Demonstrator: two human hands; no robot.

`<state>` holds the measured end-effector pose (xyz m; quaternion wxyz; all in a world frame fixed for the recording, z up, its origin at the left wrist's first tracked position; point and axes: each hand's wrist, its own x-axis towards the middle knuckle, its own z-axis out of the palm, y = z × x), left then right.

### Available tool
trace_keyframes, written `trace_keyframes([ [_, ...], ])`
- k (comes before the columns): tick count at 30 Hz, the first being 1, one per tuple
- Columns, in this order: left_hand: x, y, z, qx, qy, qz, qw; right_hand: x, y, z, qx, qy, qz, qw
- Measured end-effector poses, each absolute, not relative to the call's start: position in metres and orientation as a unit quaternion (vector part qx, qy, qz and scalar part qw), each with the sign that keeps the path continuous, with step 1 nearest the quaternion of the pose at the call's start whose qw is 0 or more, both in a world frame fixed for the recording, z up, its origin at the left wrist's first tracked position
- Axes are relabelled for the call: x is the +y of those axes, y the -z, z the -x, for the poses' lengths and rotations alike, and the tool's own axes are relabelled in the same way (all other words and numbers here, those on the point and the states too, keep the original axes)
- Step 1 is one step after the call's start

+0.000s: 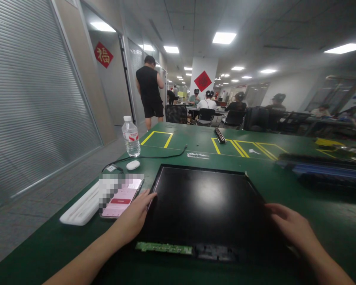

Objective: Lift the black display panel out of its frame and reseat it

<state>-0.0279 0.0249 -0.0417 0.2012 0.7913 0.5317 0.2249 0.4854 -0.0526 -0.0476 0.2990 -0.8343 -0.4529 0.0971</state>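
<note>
- Occupying, in the head view, the near part of a green table (pixel 190 135): one flat black panel (pixel 207 209), glossy face up;
- left hand (pixel 139 211): grasping the panel's left edge; right hand (pixel 289 221): grasping its right edge, undersides of both grips hidden;
- green circuit strip (pixel 166 248): along the panel's near edge;
- phone (pixel 118 208): left of the panel; water bottle (pixel 131 139): beyond its far left corner;
- handling, as judged: stiff, slick-faced, fairly light, easily cracked; best held by opposite side frames, off face and circuitry.
</note>
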Motion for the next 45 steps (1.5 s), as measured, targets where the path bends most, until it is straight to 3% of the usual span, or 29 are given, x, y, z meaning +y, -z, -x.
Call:
trace_keyframes([
  [8,0.022,0.036,0.028,0.518,-0.316,-0.753,0.253,-0.053,0.050,-0.487,-0.447,-0.088,0.839,0.298],
  [16,0.013,0.006,0.019,0.530,-0.358,-0.601,0.480,-0.054,0.049,-0.486,-0.449,-0.089,0.840,0.291],
  [31,0.011,0.006,0.011,0.512,-0.418,-0.377,0.649,-0.052,0.045,-0.482,-0.453,-0.097,0.846,0.264],
  [45,0.008,0.009,0.015,0.481,-0.403,-0.459,0.629,-0.051,0.048,-0.485,-0.462,-0.098,0.847,0.242],
])
